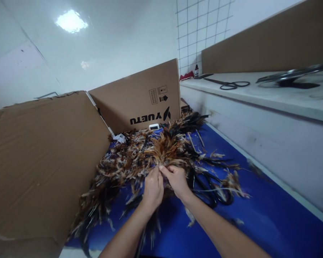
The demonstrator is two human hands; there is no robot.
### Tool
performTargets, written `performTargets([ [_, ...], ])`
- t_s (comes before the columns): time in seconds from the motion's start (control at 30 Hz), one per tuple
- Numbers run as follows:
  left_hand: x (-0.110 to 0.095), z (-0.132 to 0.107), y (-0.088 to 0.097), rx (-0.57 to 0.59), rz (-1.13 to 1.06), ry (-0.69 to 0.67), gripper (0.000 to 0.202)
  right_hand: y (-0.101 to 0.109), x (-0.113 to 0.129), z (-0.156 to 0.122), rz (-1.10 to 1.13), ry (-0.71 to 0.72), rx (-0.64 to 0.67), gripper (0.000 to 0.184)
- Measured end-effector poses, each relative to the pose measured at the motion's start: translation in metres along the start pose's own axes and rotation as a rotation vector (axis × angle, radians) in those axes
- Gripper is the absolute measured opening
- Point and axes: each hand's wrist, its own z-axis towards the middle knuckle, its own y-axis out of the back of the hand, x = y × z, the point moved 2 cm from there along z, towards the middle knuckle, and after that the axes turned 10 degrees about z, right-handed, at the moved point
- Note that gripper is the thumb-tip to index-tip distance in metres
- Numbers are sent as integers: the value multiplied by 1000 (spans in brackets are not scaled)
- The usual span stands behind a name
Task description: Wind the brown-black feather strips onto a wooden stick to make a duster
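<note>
My left hand (153,187) and my right hand (177,180) meet over the blue tabletop, fingertips pinched close together. Between them they grip the base of a bunch of feathers (163,147), golden brown and fanning away from me. My fingers hide the quill ends. A loose heap of brown and cream feathers (123,156) lies beyond and left of my hands. Just right of my right hand, black-handled scissors (211,193) rest on the table, partly covered by feathers. Longer dark feathers (97,200) spread toward the near left.
Cardboard panels (140,95) wall the table's back and left side. A small white device (154,127) stands by the back panel. Along the right runs a white ledge (285,96) with another pair of scissors (233,84), a small bottle (196,70) and a round-edged dark object (293,76).
</note>
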Motion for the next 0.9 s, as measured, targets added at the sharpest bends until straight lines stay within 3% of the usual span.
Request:
performTargets([
  [0.13, 6, 5, 5, 87, -288, 216, 30, -1, 4, -5, 64, -8, 34, 39],
  [0.27, 15, 12, 0, 200, -614, 314, 27, 0, 3, -5, 23, 23, 47, 38],
  [0.47, 21, 21, 3, 341, -708, 345, 38, 2, 2, -4, -91, 105, 1, 39],
  [0.67, 19, 22, 8, 471, -781, 436, 42, 1, 1, -4, -116, 91, 20, 39],
  [0.9, 23, 20, 8, 486, -779, 486, 40, 1, 2, -2, -216, 139, 78, 39],
])
